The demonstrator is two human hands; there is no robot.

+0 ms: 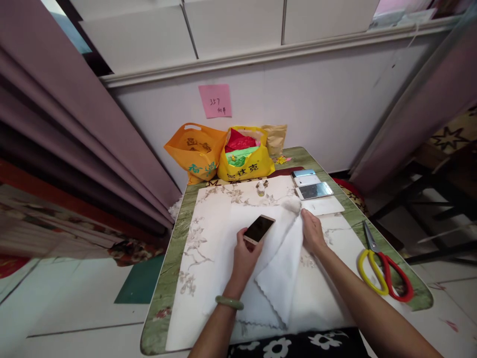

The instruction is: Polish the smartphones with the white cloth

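Observation:
A smartphone (260, 228) with a dark screen and pale gold edge rests in my left hand (246, 251), whose fingers wrap its lower end. My right hand (313, 229) pinches the upper right corner of a white cloth (279, 278), which is partly folded over with a scalloped edge showing. A greyish bunched part of the cloth stands up just left of those fingertips. Beneath lies a white sheet with a floral print (196, 238). Beyond my right hand, several phones lie in a row, among them a white one (315, 191) and a white flat piece (323, 206).
Large scissors (383, 273) with yellow and red handles lie at the right table edge. A small bottle (261, 189) stands near the sheet's far side. Behind are an orange bag (197, 154), a yellow bag (246, 166) and a brown paper bag (275, 139) against the wall.

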